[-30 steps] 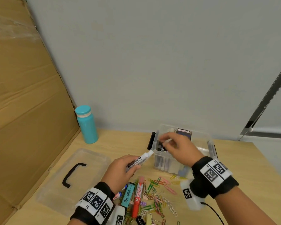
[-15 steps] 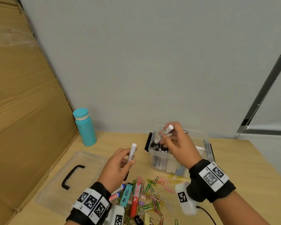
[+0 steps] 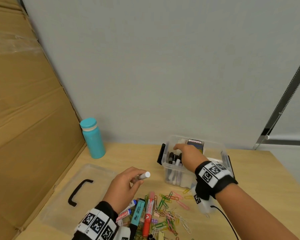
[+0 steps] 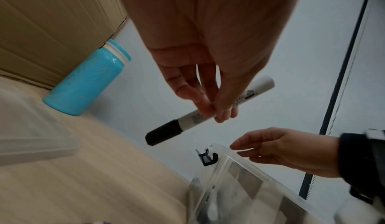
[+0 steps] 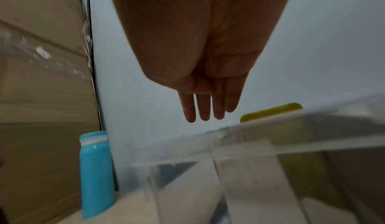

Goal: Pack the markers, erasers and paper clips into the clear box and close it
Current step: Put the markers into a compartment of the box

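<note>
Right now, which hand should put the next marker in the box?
Probably the left hand: it already pinches a marker, though the empty right hand is over the clear box.

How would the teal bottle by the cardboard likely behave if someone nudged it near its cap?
The teal bottle stands upright, tall and narrow, so it would probably tip rather than slide. Being round, it would likely roll once down. Its weight cannot be judged.

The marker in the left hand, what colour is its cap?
Black, on a white barrel; the marker shows best in the left wrist view.
</note>
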`<state>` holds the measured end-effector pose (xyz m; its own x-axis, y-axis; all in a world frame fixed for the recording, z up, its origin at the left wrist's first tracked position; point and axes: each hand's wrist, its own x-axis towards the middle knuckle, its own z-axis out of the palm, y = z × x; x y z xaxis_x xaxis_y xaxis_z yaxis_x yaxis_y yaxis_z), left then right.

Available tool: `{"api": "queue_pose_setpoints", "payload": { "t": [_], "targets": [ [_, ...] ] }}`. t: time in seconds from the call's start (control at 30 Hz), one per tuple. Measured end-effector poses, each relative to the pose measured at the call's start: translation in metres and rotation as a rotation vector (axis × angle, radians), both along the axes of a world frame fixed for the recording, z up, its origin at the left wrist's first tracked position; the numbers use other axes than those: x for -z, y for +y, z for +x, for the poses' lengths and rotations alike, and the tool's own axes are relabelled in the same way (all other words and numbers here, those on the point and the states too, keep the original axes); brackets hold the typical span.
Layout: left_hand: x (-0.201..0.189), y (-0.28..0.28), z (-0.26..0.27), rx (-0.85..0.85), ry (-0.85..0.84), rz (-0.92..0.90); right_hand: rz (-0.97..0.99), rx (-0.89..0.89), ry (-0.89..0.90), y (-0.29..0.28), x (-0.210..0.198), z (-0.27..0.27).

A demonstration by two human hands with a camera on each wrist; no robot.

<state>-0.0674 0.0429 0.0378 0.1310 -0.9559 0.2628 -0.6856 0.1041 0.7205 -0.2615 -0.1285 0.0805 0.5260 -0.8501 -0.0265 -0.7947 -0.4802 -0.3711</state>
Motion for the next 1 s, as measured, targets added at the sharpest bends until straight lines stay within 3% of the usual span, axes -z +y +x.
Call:
{"api": "queue_pose_setpoints", "payload": {
  "t": [0.1,0.2,0.33,0.43,0.6,0.67,0.73,0.83,0.9,1.0],
  "targets": [
    [-0.006,-0.002,-0.002,0.056,-0.06,-0.03,-0.162,0.111,-0.19,0.007,0.012,-0.032],
    [-0.021,-0.018,-0.012,0.163,-0.189,-0.067,-0.346,0.33,-0.119,0.015,0.034,-0.072],
    [-0.041,-0.07,-0.035,0.242,-0.53,-0.118,-0.205,0.475,-0.052,0.023,0.065,-0.099],
    [-0.044,-0.119,-0.052,0.339,-0.803,-0.033,-0.19,0.464,-0.133,0.023,0.076,-0.099],
    [-0.04,-0.173,-0.071,0.537,-1.341,0.274,-0.219,0.488,-0.102,0.024,0.077,-0.097],
    [-0.032,-0.185,-0.071,0.564,-1.466,0.327,-0.225,0.485,-0.094,0.023,0.076,-0.097],
    [-0.031,-0.186,-0.071,0.543,-1.397,0.341,-0.225,0.482,-0.098,0.022,0.075,-0.097],
    [-0.037,-0.168,-0.072,0.408,-1.034,0.319,-0.224,0.469,-0.134,0.024,0.073,-0.097],
    [-0.041,-0.15,-0.067,0.299,-0.785,0.194,-0.24,0.468,-0.15,0.025,0.073,-0.097],
    [-0.04,-0.112,-0.052,0.171,-0.594,0.013,-0.253,0.464,-0.122,0.02,0.077,-0.099]
  ]
}}
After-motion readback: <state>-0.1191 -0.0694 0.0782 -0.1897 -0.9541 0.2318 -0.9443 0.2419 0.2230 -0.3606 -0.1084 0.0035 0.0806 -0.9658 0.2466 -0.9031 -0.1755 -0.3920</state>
